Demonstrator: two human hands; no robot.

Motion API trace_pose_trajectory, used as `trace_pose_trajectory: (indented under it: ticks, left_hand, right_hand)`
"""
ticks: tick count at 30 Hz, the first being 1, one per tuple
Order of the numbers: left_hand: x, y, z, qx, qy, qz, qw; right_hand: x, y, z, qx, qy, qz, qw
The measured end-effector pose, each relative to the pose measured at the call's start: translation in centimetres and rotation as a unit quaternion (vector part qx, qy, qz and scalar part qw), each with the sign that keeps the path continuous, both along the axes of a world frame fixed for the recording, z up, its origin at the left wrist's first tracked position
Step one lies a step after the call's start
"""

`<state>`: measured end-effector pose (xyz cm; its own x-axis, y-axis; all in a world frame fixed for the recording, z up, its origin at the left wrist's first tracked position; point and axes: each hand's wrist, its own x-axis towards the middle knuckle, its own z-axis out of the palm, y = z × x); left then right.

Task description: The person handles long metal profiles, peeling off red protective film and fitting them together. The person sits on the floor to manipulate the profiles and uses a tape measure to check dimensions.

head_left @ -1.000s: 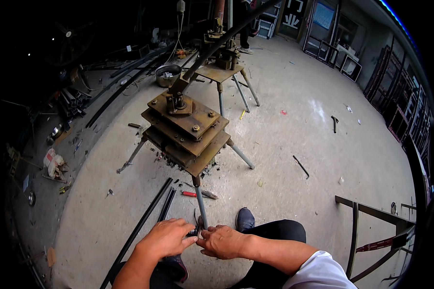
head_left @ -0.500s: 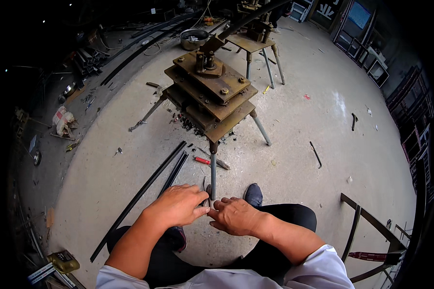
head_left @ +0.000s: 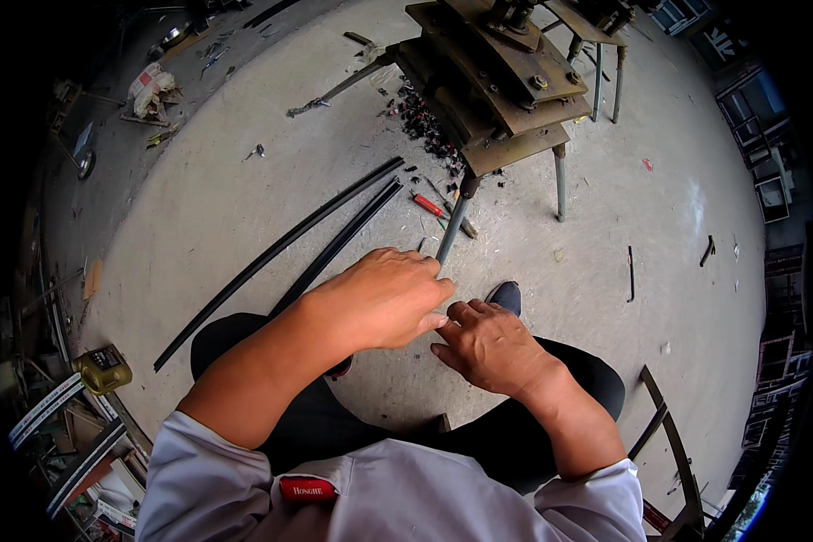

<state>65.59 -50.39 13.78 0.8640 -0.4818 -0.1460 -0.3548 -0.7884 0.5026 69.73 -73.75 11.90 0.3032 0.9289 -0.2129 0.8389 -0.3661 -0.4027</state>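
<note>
The left hand [head_left: 384, 298] and right hand [head_left: 488, 343] meet fingertip to fingertip just below the press stand [head_left: 497, 81], fingers curled – whether they pinch anything small cannot be told, since the left hand covers the spot. If something is held there, it could slip and vanish among the dark scraps [head_left: 420, 122] under the stand – two long black strips [head_left: 334, 226] lie left of its leg [head_left: 452, 226]
</note>
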Motion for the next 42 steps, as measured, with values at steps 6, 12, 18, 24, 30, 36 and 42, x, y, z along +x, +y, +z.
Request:
trace_pose_trajectory:
  ticks: [6, 12, 18, 24, 30, 36, 42]
  left_hand:
    - [0.16, -0.14, -0.14, 0.004, -0.008, -0.005, 1.000]
    - [0.01, -0.09, -0.07, 0.018, 0.001, -0.004, 1.000]
    - [0.07, -0.16, 0.16, 0.015, 0.008, -0.001, 1.000]
    - [0.10, -0.30, 0.11, 0.018, 0.010, -0.002, 1.000]
    - [0.14, -0.23, 0.25, 0.019, 0.012, -0.004, 1.000]
    - [0.06, -0.31, 0.08, 0.017, 0.007, -0.004, 1.000]
    - [0.03, -0.28, 0.14, 0.014, -0.006, -0.003, 1.000]
  right_hand:
    - [-0.08, -0.13, -0.28, 0.007, -0.030, 0.003, 1.000]
    - [-0.13, 0.09, -0.25, 0.001, -0.016, -0.001, 1.000]
    - [-0.07, 0.09, -0.13, -0.006, -0.011, -0.001, 1.000]
    - [-0.16, -0.04, -0.21, -0.003, -0.016, -0.002, 1.000]
    - [-0.10, 0.10, 0.05, -0.011, -0.008, -0.004, 1.000]
    - [-0.08, -0.06, -0.08, -0.002, -0.007, -0.005, 1.000]
    - [-0.13, -0.02, -0.05, 0.003, -0.019, 0.000, 1.000]
